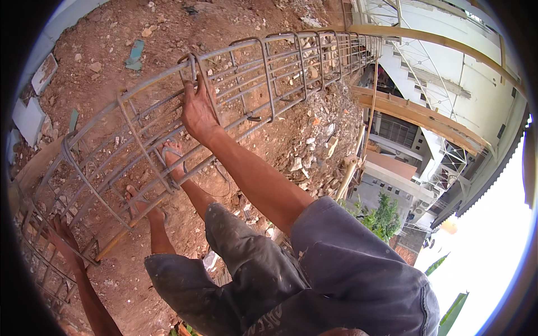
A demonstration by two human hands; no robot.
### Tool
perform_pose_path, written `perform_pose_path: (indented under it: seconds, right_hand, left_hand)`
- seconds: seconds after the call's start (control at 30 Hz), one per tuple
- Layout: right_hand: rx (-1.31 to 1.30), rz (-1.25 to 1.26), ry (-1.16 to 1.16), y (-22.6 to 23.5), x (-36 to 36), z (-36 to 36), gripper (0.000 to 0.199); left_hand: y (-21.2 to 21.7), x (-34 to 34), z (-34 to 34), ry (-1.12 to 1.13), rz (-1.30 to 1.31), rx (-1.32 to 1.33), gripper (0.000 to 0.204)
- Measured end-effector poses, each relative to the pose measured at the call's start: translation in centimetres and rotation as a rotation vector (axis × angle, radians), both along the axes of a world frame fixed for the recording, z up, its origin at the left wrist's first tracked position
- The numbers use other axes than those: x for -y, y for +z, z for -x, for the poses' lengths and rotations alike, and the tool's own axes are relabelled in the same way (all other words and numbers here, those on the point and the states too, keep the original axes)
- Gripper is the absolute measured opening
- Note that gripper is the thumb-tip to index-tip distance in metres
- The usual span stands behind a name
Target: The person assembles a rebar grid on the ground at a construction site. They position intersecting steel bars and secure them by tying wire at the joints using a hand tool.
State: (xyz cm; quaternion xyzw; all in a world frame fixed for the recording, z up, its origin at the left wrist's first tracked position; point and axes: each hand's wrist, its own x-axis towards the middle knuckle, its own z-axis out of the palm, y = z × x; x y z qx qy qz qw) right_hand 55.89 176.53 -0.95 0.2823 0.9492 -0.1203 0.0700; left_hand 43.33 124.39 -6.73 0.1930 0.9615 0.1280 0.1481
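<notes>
A long rebar cage (268,78) of lengthwise steel bars and rectangular stirrups stretches from the lower left to the upper right. My right hand (199,115) is closed on a stirrup (210,94) at the cage's upper side, its fingers hooked over the steel. Toward the cage's near left end, my left hand (63,242) is among the bars with its fingers curled at them; part of its grip is dim and hidden. My sandalled feet (174,157) stand on the soil beside and partly behind the bars.
Reddish soil strewn with rubble (297,162) lies under and around the cage. Pale broken slabs (28,120) sit at the left. A wooden beam (420,117), a bamboo pole (350,168) and a white building with stairs (414,73) stand to the right.
</notes>
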Motion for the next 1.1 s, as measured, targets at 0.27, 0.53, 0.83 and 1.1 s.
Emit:
perform_pose_path:
  seconds: [0.27,0.53,0.83,1.1]
  right_hand:
    - [0.329,0.236,0.308,3.1,3.7,-2.8,0.035]
    - [0.439,0.182,0.422,2.0,0.9,-4.8,0.04]
    - [0.092,-0.022,0.386,0.5,1.3,-6.7,0.034]
    - [0.301,0.034,0.44,3.8,1.9,-3.3,0.032]
  left_hand:
    - [5.5,-3.4,-0.5,0.093,0.13,-0.074,0.028]
    - [7.1,-4.3,-2.4,0.065,0.068,0.109,0.043]
    - [5.5,-2.7,-1.6,0.062,0.012,0.255,0.045]
    - [1.3,4.5,-3.9,-0.03,-0.007,-0.126,0.036]
